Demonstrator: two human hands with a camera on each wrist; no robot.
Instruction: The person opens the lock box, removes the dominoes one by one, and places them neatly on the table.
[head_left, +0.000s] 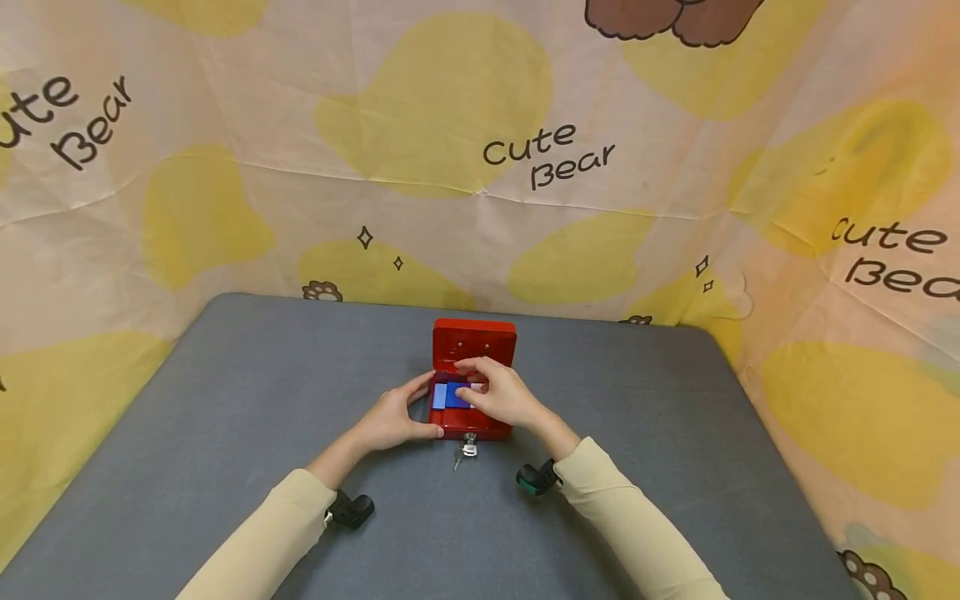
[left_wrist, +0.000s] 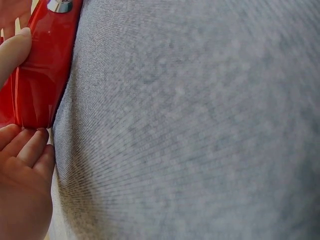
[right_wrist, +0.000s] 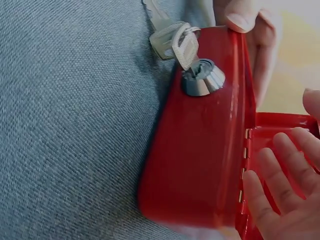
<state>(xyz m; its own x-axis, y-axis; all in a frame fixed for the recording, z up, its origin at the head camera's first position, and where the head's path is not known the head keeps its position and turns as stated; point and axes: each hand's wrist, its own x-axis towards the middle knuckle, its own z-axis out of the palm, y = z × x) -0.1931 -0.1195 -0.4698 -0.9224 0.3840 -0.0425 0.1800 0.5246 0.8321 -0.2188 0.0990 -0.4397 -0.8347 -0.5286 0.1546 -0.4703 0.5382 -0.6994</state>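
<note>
A red metal cash box (head_left: 491,432) stands on the table with its lid (head_left: 474,342) raised at the back. My left hand (head_left: 390,419) grips its left end, thumb at the front corner and fingers along the side. Over the open box is my right hand (head_left: 502,393), its fingers extended and spread apart, the thumb tip by a dark blue flat piece (head_left: 452,396). Beside that lies a light blue piece (head_left: 439,396). A pale piece shows partly under the right hand. Keys (right_wrist: 186,46) hang from the silver lock (right_wrist: 204,78) on the front.
The grey cloth-covered table (head_left: 637,400) extends around the box on all sides. A printed curtain (head_left: 442,100) with yellow patches and lettering encloses its back and sides. Black bands with small devices (head_left: 537,478) sit on both wrists.
</note>
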